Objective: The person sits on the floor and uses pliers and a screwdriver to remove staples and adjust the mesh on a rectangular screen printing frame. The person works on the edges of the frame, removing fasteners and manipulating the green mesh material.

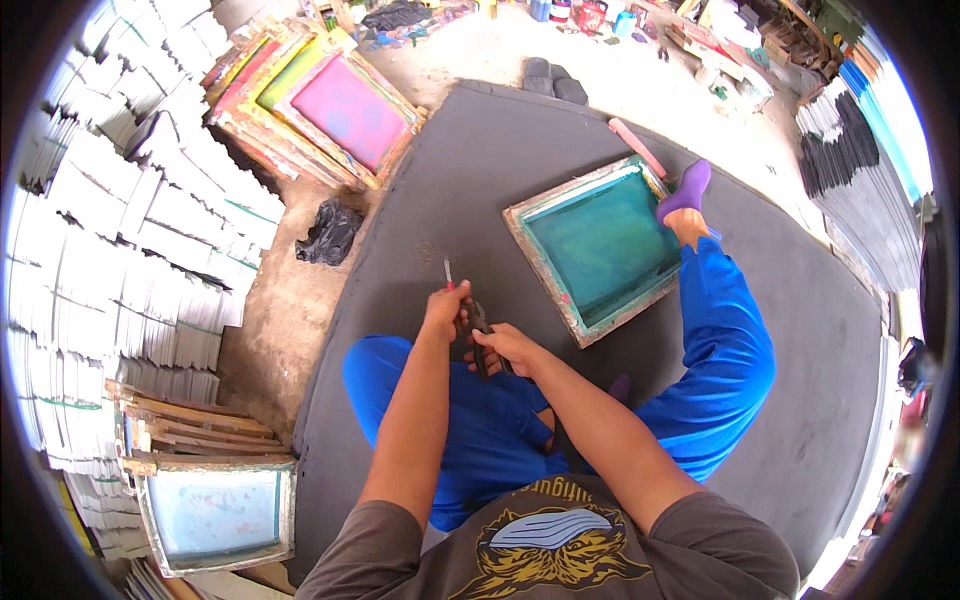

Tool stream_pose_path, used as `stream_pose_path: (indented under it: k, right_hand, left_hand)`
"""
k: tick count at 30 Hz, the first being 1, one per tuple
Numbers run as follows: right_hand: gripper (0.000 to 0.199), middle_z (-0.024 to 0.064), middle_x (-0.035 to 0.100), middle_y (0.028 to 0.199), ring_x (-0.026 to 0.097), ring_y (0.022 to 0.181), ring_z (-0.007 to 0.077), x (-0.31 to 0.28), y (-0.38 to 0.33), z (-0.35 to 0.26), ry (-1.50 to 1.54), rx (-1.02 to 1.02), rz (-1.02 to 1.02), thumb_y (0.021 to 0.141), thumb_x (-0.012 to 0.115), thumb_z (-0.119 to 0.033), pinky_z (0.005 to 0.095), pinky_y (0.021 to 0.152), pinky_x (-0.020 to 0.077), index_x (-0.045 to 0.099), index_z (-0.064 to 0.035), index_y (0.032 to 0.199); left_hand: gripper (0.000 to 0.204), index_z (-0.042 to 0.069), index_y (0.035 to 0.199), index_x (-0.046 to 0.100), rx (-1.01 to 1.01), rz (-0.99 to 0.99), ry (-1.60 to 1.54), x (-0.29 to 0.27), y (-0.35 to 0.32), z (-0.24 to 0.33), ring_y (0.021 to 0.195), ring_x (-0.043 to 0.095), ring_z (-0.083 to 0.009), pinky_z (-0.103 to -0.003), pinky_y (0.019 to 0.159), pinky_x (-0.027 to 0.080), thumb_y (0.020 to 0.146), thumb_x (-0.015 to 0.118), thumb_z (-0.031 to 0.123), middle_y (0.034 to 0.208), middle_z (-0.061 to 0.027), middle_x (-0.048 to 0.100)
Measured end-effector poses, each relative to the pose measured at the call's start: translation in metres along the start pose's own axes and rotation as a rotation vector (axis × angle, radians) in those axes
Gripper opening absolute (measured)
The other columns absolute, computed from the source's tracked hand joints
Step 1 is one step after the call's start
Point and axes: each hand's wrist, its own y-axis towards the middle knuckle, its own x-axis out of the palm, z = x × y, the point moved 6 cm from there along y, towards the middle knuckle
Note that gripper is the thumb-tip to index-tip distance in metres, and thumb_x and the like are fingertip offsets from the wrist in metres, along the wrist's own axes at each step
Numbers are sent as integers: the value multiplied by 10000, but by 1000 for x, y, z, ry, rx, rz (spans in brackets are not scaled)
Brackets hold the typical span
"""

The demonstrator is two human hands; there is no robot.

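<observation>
My left hand (445, 308) is closed around a slim screwdriver (449, 272) with a reddish handle and a metal shaft pointing away from me. Close beside it, my right hand (508, 347) grips dark-handled pliers (478, 318), whose head reaches up to my left fingers. Whether the pliers touch the screwdriver is hidden. Both hands are above my crossed leg in blue trousers (470, 415). Ahead and to the right lies a wooden screen-printing frame (605, 250) with teal mesh, and my foot in a purple sock (688, 190) rests at its right edge. Small brown bits (430, 252) lie scattered past the screwdriver tip.
I sit on a dark grey mat (800, 340). Colourful frames (350, 110) lean together at the far left, near a black plastic bag (330, 232). White stacks (120, 250) line the left side; more frames (215, 510) stand below them. Slippers (553, 80) lie beyond the mat.
</observation>
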Motion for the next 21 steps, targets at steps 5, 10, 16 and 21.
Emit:
stream_pose_path:
  k: [5, 10, 16, 21]
  right_hand:
    - [361, 179, 728, 1083, 752, 926, 300, -13, 0, 2, 175, 13, 50, 1089, 535, -364, 434, 750, 614, 585, -43, 1245]
    - [367, 182, 727, 1093, 750, 952, 309, -37, -8, 9, 219, 22, 80, 1098, 513, -364, 445, 758, 615, 576, -42, 1262]
    - [393, 179, 726, 1099, 748, 968, 308, -67, -32, 14, 307, -21, 182, 1101, 497, -378, 472, 796, 607, 551, -49, 1310]
    - [403, 185, 721, 1093, 743, 963, 328, -95, -60, 16, 366, -32, 249, 1088, 523, -393, 523, 811, 599, 541, -57, 1310]
  left_hand:
    - [299, 79, 880, 609, 194, 264, -179, -32, 20, 30, 481, 504, -125, -308, 422, 420, 913, 812, 296, 720, -20, 590]
    - [333, 86, 862, 578, 172, 397, -194, -49, 45, 34, 498, 493, -136, -322, 425, 403, 909, 819, 309, 714, -19, 564]
    - [272, 73, 919, 621, 205, 338, -89, -31, 39, 26, 482, 497, -125, -306, 427, 412, 961, 745, 311, 706, -29, 572]
    - [261, 44, 1008, 657, 116, -79, 250, 37, 12, -7, 507, 537, -130, -301, 450, 449, 1015, 644, 305, 725, -49, 598]
